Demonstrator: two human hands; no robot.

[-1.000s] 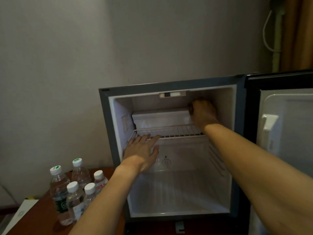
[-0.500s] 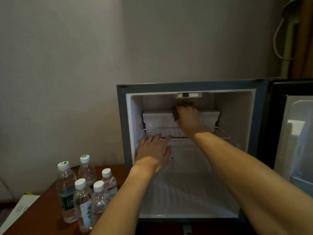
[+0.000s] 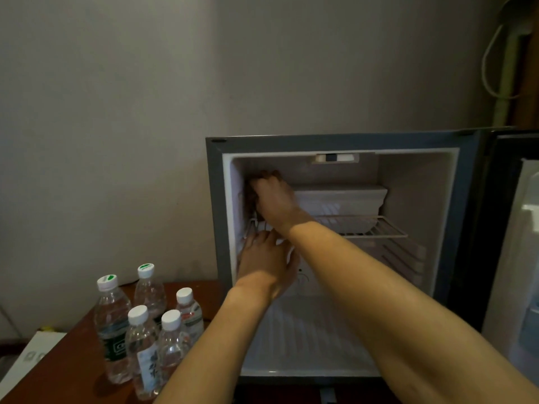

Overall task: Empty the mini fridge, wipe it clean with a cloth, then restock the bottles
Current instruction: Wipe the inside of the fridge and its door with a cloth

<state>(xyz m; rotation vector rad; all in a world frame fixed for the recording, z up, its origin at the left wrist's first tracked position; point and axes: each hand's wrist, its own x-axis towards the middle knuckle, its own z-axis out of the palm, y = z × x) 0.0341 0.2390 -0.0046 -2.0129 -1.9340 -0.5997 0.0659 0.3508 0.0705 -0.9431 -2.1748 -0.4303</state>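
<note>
The mini fridge (image 3: 320,142) stands open, with no bottles inside. My right hand (image 3: 274,199) is at the top left corner of the inside, above the wire shelf (image 3: 379,228). Its fingers are curled round a dark cloth (image 3: 250,196) pressed against the left inner wall, and the hand hides most of the cloth. My left hand (image 3: 264,260) rests with straight fingers on the shelf's front left edge. Several water bottles (image 3: 143,339) with white caps stand upright on the wooden table (image 3: 73,374), left of the fridge.
A white ice compartment (image 3: 341,199) sits at the back above the shelf. The fridge door (image 3: 513,228) hangs open to the right. A white box (image 3: 26,360) lies at the table's left edge. A wall rises right behind the fridge.
My right hand has swept with the cloth from the right side of the upper compartment across to its left wall. My left hand has stayed on the shelf edge. The camera has shifted left.
</note>
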